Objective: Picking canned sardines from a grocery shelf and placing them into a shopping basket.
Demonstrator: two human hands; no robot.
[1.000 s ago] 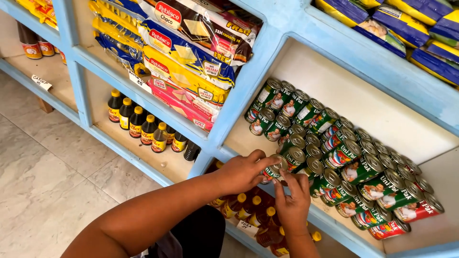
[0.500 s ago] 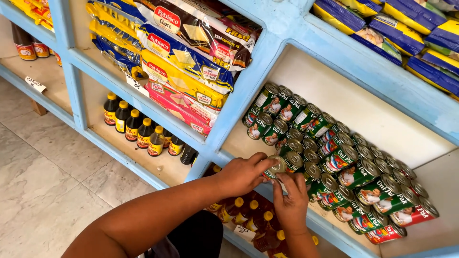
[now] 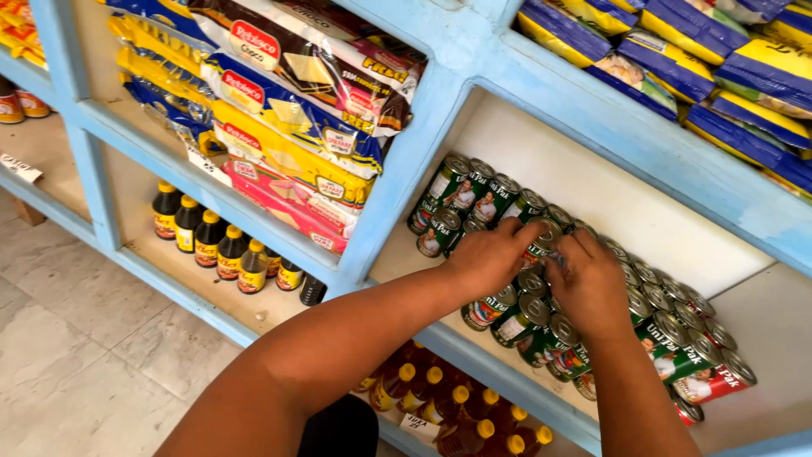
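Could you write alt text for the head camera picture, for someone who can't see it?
Two bare hands, left hand and right hand, rest on stacked green-labelled cans lying on a light blue shelf. Snack packets fill the next compartment, with dark yellow-capped bottles below.

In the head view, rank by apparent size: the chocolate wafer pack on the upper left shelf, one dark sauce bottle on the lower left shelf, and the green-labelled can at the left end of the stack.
1. Chocolate wafer pack, clearly largest.
2. and 3. Dark sauce bottle and green-labelled can look alike; not ranked.
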